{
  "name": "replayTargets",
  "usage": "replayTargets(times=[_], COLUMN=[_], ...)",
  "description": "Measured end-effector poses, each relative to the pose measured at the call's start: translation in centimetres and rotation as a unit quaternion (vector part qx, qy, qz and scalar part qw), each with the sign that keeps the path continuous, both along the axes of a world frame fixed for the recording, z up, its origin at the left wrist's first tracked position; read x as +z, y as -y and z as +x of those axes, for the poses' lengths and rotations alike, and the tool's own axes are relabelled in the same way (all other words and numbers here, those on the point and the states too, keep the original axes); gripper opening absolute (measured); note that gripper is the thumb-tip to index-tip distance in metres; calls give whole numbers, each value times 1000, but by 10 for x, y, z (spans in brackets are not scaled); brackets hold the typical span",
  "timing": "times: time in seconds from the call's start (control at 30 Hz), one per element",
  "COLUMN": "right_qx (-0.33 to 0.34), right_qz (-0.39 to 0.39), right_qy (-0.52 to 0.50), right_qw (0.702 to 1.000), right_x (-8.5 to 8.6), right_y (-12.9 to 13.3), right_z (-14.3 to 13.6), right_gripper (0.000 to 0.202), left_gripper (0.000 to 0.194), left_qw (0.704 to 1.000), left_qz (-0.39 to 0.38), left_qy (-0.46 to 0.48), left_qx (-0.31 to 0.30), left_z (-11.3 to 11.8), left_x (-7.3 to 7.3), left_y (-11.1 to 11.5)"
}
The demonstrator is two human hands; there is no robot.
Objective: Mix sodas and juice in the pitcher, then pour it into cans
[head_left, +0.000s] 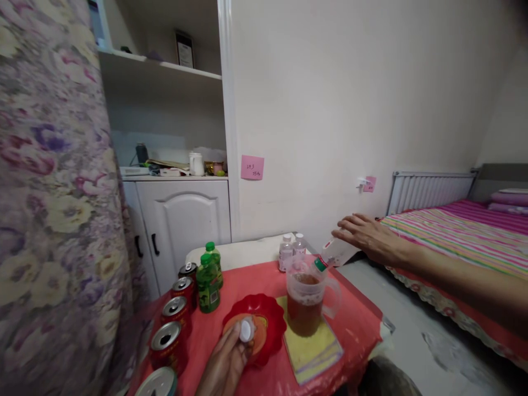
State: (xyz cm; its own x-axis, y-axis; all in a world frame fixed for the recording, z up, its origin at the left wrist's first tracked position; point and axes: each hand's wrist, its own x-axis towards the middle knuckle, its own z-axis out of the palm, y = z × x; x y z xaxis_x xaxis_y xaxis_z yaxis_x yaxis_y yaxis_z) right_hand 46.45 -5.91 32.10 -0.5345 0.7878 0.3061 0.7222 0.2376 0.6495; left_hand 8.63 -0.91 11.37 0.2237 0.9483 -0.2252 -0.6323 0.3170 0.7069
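Observation:
My left hand (227, 356) pinches a white bottle cap (246, 330) between thumb and fingers, above a red scalloped dish (275, 316). My right hand (363, 231) is wrapped around a clear bottle (337, 250) with a green band at its neck. That bottle is tilted, its mouth pointing down to the left at the rim of a clear plastic pitcher (305, 308). Brown liquid with some foam fills much of the pitcher, which stands on a folded yellow cloth (313, 357). Part of the bottle is hidden behind my fingers.
Several opened drink cans (168, 338) line the left side of the red-covered table (256, 280). Beside them stand two green bottles (208, 286). Two small clear bottles (286, 253) are at the back. A bed (449, 220) lies right, a floral curtain (58, 192) left.

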Motion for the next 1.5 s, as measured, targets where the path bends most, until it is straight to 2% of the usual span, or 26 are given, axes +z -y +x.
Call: replayTargets(times=[0.37, 0.8, 1.03, 1.2, 1.37, 1.43, 1.5], right_qx=[-10, -29, -37, -46, -66, -66, -49], right_qz=[6, -3, 7, 13, 9, 4, -27], right_qy=[-19, -53, -68, -76, -197, -281, -375], right_qw=[1000, 998, 997, 996, 978, 957, 925], right_x=[-2, -9, -17, -22, -29, -40, -60], right_y=[0, 2, 4, 4, 17, 30, 46], right_z=[6, 9, 13, 19, 24, 17, 2], right_gripper=[48, 52, 52, 54, 59, 66, 72], left_gripper=[9, 9, 21, 12, 17, 21, 26], left_qw=[1000, 1000, 1000, 1000, 999, 999, 999], left_qz=[-4, -2, 13, 11, 16, 19, 22], left_qy=[2, -11, -6, -27, -20, -15, -7], left_qx=[0, -4, -6, -12, -30, -31, -29], left_z=[0, 0, 0, 0, -1, -2, -3], left_x=[0, -2, -2, -1, 3, 5, 7], left_y=[1, 1, 3, 6, 8, 9, 11])
